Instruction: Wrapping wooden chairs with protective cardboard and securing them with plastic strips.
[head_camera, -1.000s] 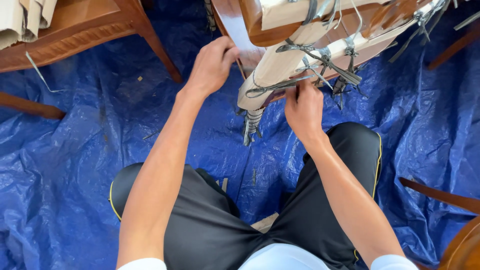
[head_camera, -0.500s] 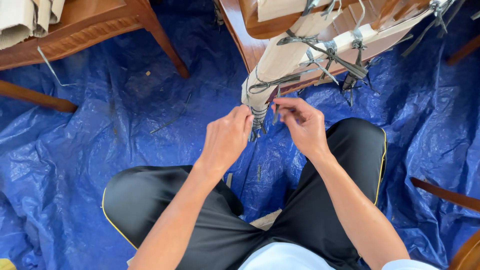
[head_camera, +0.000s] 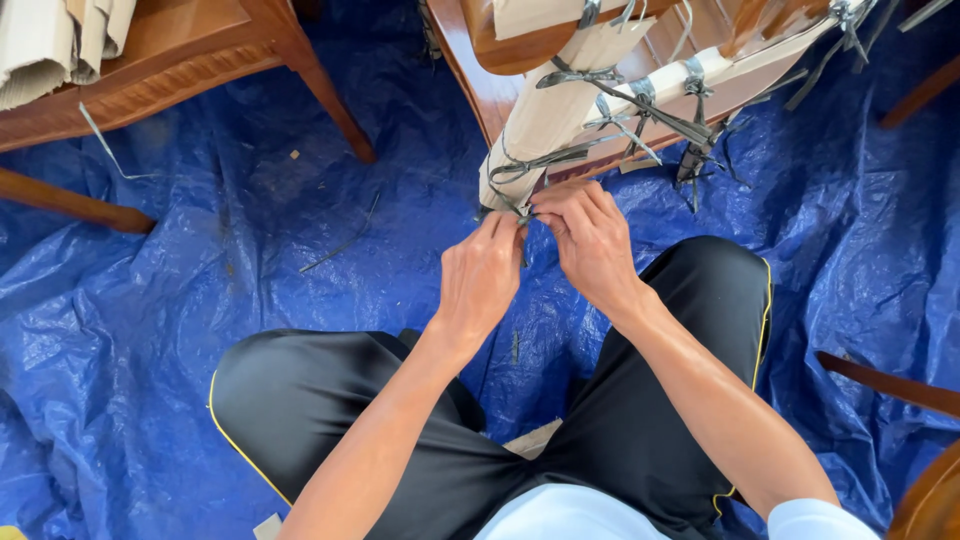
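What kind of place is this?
Probably a furniture workshop or packing spot. A blue tarp covers the floor, wooden furniture stands around, and both hands work grey straps on a paper-wrapped leg.

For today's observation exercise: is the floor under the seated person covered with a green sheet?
No, the sheet spread under the person and the wooden furniture is a crinkled blue plastic tarpaulin, not green.

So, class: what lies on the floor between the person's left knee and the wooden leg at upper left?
In the head view, only wrinkled blue tarp with a thin dark strip lying on it, between left knee and wooden leg.
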